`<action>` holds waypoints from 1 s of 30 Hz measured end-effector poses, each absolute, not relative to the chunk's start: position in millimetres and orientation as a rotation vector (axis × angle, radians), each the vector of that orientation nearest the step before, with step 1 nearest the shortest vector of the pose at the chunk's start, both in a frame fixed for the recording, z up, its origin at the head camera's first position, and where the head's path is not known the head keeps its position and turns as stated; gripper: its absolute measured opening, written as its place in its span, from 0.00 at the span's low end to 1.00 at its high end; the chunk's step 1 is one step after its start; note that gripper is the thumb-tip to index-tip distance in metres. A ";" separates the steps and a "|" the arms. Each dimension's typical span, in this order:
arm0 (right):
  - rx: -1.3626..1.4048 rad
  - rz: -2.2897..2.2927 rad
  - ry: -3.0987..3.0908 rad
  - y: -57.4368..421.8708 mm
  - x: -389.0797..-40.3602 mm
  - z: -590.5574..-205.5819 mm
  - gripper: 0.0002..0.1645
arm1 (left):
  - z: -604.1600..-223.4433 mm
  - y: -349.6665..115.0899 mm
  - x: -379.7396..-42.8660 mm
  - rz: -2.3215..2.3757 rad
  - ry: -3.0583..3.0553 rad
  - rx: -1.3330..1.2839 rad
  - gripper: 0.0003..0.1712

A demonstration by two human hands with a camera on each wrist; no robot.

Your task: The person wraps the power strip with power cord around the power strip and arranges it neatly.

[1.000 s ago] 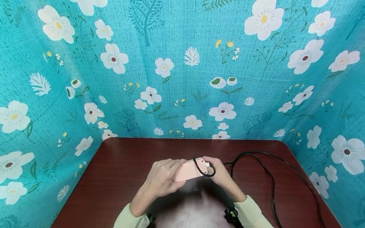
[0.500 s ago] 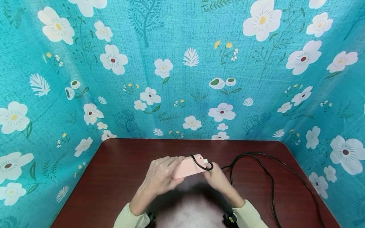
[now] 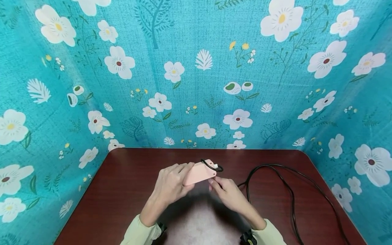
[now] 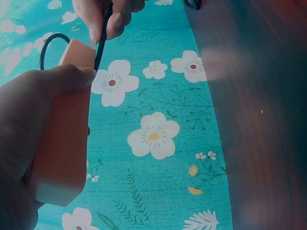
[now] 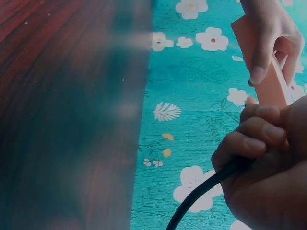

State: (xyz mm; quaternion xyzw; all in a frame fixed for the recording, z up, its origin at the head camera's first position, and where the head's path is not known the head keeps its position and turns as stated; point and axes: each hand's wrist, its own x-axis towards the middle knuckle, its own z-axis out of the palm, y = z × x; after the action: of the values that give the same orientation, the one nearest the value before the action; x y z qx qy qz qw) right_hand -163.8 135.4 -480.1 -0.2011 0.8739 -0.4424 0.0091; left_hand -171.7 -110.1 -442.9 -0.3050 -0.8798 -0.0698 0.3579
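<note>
A pink power strip [image 3: 199, 174], a slim block with small dark screw holes and a white cord collar at its right end, is held up over the table. My left hand [image 3: 171, 183] grips its left part, thumb across one edge in the left wrist view. From the collar a black cord [image 4: 101, 43] bends back in a small loop across the strip's right end. The fingers of my right hand [image 3: 229, 194] pinch this cord just below that end. In the right wrist view, the cord [image 5: 201, 189] trails out beneath the curled fingers. The strip's other face is hidden.
The rest of the black cord [image 3: 269, 165] lies in wide curves on the right of the dark red wooden table [image 3: 128, 177], running off the near edge. A teal flowered cloth [image 3: 190, 85] rises behind the table and at both sides.
The strip has shifted a little left and away from me. My right hand has moved from the collar end to below the strip, and the cord loop at that end looks smaller.
</note>
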 end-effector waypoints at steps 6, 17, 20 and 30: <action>-0.664 -1.354 2.670 137.3 -157.8 -475.3 0.18 | -444.0 -112.1 -173.0 -0.165 -2.267 -0.753 0.39; -0.836 -1.258 2.551 145.4 -151.6 -477.4 0.15 | -444.2 -124.2 -179.6 -0.058 -2.306 -0.672 0.38; -0.884 -1.225 2.550 148.6 -150.2 -476.9 0.13 | -443.8 -126.1 -180.0 -0.055 -2.320 -0.662 0.37; -1.019 -1.128 2.634 152.1 -146.4 -468.5 0.07 | -444.5 -128.9 -181.5 -0.013 -2.379 -0.611 0.39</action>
State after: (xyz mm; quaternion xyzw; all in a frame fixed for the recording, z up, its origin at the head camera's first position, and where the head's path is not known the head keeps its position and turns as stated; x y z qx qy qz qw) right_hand -146.4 152.1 -468.5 -0.3346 0.8651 -0.3705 0.0500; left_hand -181.5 -128.9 -444.5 -0.2345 -0.9123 -0.0051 0.3358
